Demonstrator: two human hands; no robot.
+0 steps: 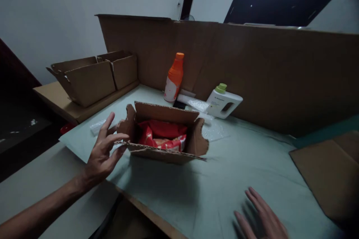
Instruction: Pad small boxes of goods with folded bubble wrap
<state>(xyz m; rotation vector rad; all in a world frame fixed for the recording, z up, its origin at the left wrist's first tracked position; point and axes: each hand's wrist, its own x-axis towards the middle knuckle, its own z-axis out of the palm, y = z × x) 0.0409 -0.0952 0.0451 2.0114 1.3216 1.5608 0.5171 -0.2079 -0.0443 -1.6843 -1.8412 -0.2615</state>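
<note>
An open-topped cardboard box point(165, 155) stands on the pale green table covering, with red packets point(164, 129) inside. Their printing is too blurred to read. My left hand point(103, 151) is at the box's near left corner, thumb in front of the rough top edge and a finger behind it, with the index finger raised. Low on the right, apart from the box, my right hand point(262, 216) holds nothing. Its fingers are spread, and the bottom of the frame cuts off part of it.
Behind the box are an orange bottle point(174, 78), a white jug with a green cap point(224, 101) and clear bubble wrap point(214, 130). Two cardboard boxes point(89, 84) stand at the left. A cardboard wall point(266, 71) closes off the back; a brown carton point(325, 171) lies right.
</note>
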